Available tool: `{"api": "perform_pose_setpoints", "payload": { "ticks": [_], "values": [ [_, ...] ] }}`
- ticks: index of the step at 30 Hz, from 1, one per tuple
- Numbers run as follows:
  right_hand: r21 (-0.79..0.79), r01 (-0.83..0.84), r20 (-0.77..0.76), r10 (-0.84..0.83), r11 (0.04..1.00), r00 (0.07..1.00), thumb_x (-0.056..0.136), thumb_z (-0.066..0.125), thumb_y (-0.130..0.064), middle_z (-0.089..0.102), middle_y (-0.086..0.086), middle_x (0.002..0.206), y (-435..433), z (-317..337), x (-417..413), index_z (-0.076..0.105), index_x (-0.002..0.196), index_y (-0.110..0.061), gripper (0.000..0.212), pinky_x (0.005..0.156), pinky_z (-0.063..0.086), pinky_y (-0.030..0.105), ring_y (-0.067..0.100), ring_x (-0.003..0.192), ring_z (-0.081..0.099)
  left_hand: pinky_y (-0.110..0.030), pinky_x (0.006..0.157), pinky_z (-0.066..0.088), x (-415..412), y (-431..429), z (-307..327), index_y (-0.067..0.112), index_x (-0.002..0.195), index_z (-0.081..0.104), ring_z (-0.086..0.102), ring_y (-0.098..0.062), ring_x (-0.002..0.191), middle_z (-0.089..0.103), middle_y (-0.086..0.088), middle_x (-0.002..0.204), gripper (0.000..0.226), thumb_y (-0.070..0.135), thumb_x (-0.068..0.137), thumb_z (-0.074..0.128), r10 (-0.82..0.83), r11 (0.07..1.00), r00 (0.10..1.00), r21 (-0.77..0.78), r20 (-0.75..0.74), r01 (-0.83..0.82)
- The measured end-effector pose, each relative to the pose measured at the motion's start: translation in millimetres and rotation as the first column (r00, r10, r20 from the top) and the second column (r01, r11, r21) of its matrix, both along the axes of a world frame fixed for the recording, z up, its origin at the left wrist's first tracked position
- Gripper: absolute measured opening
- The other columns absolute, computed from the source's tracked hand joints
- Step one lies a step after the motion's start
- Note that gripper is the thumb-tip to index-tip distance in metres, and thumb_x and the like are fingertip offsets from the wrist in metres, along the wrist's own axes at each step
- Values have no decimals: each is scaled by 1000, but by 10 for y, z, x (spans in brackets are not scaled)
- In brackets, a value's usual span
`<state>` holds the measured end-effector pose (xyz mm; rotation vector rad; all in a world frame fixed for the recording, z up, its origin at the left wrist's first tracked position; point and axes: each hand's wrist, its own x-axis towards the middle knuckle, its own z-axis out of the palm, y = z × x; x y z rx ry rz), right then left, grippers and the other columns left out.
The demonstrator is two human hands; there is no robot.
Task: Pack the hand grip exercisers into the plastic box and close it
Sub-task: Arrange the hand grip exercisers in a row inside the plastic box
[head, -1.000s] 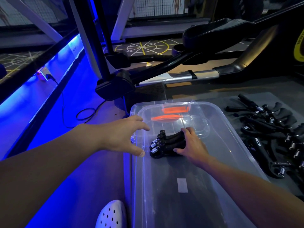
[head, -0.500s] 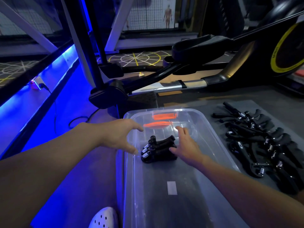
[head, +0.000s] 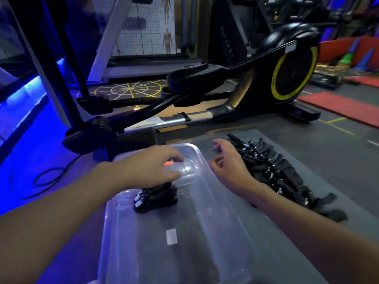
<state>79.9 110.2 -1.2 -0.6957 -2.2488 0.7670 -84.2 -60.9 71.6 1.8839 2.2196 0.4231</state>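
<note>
A few grip exercisers lie in the clear plastic box, toward its far end. At their 12 o'clock our left hand hovers, relaxed and empty. At 2 o'clock our right hand, loosely curled and empty, hangs beside the loose pile on the mat.

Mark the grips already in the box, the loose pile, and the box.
packed grips [head: 155, 198]: head view, middle of the stack.
loose pile [head: 272, 173]: head view, pile's centre.
plastic box [head: 205, 242]: head view, bare floor.

Black elliptical w/ yellow-rimmed flywheel, red mat at R, black cable at L, anatomy poster behind
</note>
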Motion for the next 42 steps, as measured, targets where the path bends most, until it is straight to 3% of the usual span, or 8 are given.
{"api": "perform_pose_setpoints", "payload": {
  "ticks": [6, 10, 16, 20, 25, 30, 38, 42],
  "values": [
    [-39, 240, 264, -221, 970, 939, 84, 61, -15, 52, 1, 116, 525, -487, 886, 46, 128, -18, 46, 83, 48, 34, 16, 88, 56, -21, 100, 37, 418, 274, -219, 29, 130, 53, 46, -5, 123, 47, 18, 132, 57, 61, 83, 51, -127, 991, 990, 22, -66, 128],
    [-91, 357, 443, -284, 929, 851, 84, 60, -21, 53, 6, 119, 742, -817, 1312, 43, 133, -12, 53, 88, 44, 34, 22, 102, 52, -28, 108, 32, 580, 450, -358, 31, 138, 45, 37, -11, 135, 30, 11, 150, 63, 63, 85, 54, -124, 992, 989, -16, -83, 123],
    [-169, 390, 452, -280, 905, 847, 82, 63, -22, 55, 6, 118, 915, -1184, 1287, 50, 126, -11, 47, 84, 43, 30, 23, 103, 55, -22, 106, 30, 633, 626, -482, 34, 137, 47, 35, -6, 134, 33, 14, 148, 60, 63, 84, 54, -110, 993, 988, -41, -106, 107],
    [-180, 397, 421, -295, 900, 858, 78, 73, -29, 53, 6, 111, 968, -1463, 1125, 56, 117, -12, 46, 91, 43, 33, 26, 107, 52, -28, 101, 39, 606, 708, -539, 33, 128, 49, 43, -4, 122, 42, 16, 135, 58, 67, 82, 54, -98, 994, 986, -59, -134, 90],
    [-106, 465, 421, -384, 879, 822, 75, 75, -46, 50, 5, 132, 1107, -1669, 1040, 44, 136, -15, 75, 103, 39, 42, 27, 123, 43, -31, 86, 47, 567, 788, -608, 38, 107, 48, 46, -2, 95, 40, 21, 115, 50, 75, 74, 54, -98, 995, 991, -41, -97, 94],
    [-100, 505, 481, -403, 858, 779, 75, 74, -49, 37, 3, 150, 1204, -1814, 958, 29, 148, -18, 92, 112, 30, 43, 24, 138, 32, -11, 70, 34, 549, 836, -627, 38, 98, 47, 44, 4, 94, 40, 24, 108, 48, 74, 69, 61, -89, 996, 989, -36, -114, 86],
    [-83, 600, 509, -484, 796, 712, 71, 80, -44, 42, 0, 144, 1239, -1845, 878, 22, 147, -23, 98, 110, 27, 46, 25, 135, 32, -19, 79, 40, 516, 825, -683, 42, 99, 46, 41, 4, 104, 37, 27, 109, 49, 78, 68, 55, -104, 995, 990, -16, -97, 103],
    [-144, 662, 470, -537, 736, 700, 69, 81, -37, 52, 4, 131, 1194, -1835, 912, 31, 139, -23, 86, 104, 32, 48, 27, 126, 40, -12, 76, 35, 525, 826, -675, 41, 101, 46, 40, 4, 103, 37, 27, 109, 47, 75, 70, 58, -106, 994, 989, -23, -101, 104]
  ]
}}
